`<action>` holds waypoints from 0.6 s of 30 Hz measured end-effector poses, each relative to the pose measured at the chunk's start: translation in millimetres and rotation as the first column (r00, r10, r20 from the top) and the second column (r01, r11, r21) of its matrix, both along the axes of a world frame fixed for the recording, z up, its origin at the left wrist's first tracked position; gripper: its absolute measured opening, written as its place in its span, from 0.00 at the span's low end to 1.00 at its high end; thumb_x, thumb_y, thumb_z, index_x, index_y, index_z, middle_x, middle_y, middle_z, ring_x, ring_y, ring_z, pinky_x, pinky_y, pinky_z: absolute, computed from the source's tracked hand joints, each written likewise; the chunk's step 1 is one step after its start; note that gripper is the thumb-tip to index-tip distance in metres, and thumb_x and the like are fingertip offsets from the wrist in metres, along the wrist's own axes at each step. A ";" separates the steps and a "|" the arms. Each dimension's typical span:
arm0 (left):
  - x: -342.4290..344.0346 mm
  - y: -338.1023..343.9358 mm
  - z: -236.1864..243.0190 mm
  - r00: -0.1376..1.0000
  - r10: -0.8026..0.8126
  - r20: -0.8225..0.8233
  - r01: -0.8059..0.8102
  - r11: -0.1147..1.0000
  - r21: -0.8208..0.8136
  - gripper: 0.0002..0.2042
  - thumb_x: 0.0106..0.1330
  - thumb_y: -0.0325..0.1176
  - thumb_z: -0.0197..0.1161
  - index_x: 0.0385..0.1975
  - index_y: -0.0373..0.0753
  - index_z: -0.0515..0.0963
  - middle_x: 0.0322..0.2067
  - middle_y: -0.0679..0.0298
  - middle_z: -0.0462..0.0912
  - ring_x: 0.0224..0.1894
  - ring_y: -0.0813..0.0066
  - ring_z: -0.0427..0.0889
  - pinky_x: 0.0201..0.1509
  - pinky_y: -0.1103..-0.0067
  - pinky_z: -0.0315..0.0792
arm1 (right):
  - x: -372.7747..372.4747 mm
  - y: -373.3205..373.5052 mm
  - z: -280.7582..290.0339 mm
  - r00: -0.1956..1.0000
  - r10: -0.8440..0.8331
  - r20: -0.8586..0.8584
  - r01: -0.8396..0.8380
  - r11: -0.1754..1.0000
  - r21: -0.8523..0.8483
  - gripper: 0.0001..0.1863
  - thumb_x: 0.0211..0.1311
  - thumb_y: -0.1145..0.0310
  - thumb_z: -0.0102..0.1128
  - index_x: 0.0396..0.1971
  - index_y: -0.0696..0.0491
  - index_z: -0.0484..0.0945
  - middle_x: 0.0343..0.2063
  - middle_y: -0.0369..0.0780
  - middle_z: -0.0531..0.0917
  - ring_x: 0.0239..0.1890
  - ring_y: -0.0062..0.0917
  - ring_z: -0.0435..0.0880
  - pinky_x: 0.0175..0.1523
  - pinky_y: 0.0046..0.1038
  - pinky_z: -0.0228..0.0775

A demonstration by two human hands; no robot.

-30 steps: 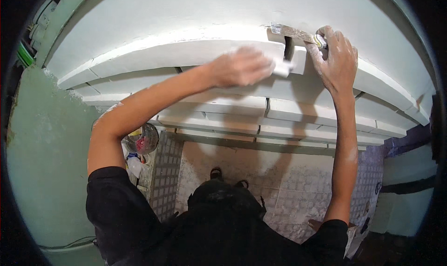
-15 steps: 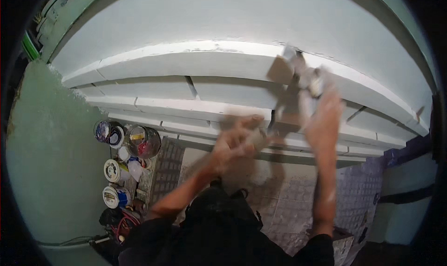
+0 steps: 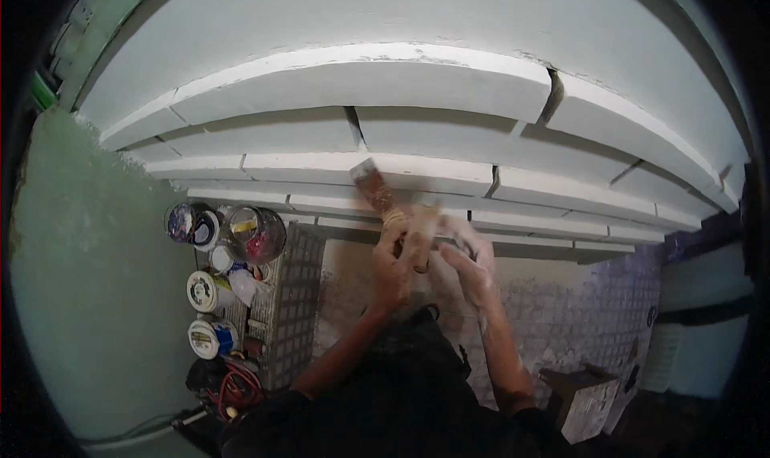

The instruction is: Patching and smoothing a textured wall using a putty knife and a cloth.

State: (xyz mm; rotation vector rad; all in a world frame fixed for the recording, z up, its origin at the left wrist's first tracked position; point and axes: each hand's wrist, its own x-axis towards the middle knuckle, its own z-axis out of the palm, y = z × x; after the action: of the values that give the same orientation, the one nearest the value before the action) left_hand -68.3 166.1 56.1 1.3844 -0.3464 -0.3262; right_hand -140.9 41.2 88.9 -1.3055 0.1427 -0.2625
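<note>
My left hand is closed around the handle of a putty knife. Its brownish, smeared blade tilts up and to the left, in front of a white ledge. Beside that hand stands a pale, cream-coloured stick-like piece, blurred and roughly upright; which hand bears it I cannot tell. Just to its right is my right hand, dusted white, with fingers bent toward the pale piece. Motion smears those fingertips, so their contact is unclear. Stepped white ledges, cut by dark gaps, run across in front of both hands.
On the left, a slatted stand carries a clear round container, lidded white tubs and a plastic bag. Red cable lies coiled below. A wooden box sits lower right on the patterned floor.
My right hand has come down and left from the upper ledge to beside my left hand. The putty-knife blade now shows at my left hand, away from the upper ledge.
</note>
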 end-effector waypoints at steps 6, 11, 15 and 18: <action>48.5 17.1 43.0 0.790 -0.086 0.607 -0.060 0.974 0.217 0.09 0.64 0.33 0.61 0.37 0.33 0.78 0.34 0.56 0.77 0.38 0.63 0.76 0.44 0.73 0.69 | 28.2 20.8 30.6 0.908 -0.415 0.056 0.418 0.896 -0.147 0.18 0.57 0.70 0.65 0.45 0.61 0.75 0.36 0.38 0.81 0.42 0.19 0.79 0.45 0.21 0.72; 162.2 79.7 102.6 0.090 0.193 0.977 -0.622 0.777 -0.097 0.12 0.58 0.31 0.64 0.42 0.39 0.81 0.37 0.50 0.78 0.39 0.53 0.77 0.46 0.62 0.71 | 73.2 -63.5 52.9 0.337 -0.755 0.563 0.937 0.210 -0.279 0.12 0.59 0.66 0.65 0.34 0.61 0.78 0.29 0.38 0.79 0.32 0.21 0.75 0.36 0.25 0.67; 248.4 109.2 139.3 0.060 0.094 0.994 -0.789 0.614 -0.011 0.16 0.61 0.39 0.64 0.46 0.40 0.81 0.47 0.47 0.72 0.49 0.53 0.72 0.55 0.62 0.67 | 103.7 -83.2 63.5 0.169 -0.782 0.600 0.873 -0.164 -0.460 0.14 0.58 0.65 0.67 0.33 0.62 0.78 0.28 0.42 0.79 0.32 0.28 0.77 0.38 0.28 0.69; 277.3 134.7 147.1 0.094 -0.028 0.995 -0.869 0.486 0.095 0.20 0.62 0.47 0.63 0.45 0.37 0.81 0.49 0.46 0.70 0.53 0.51 0.69 0.57 0.60 0.64 | 124.3 -81.6 55.4 -0.054 -0.639 0.767 0.892 -0.376 -0.250 0.13 0.56 0.66 0.68 0.32 0.61 0.79 0.28 0.43 0.78 0.32 0.31 0.77 0.38 0.29 0.69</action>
State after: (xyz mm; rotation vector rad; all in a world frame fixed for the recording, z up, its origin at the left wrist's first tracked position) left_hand 209.1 300.8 203.3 2.3224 -0.7568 1.3025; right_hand -16.6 -40.4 144.2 -1.7756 0.8864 -2.2066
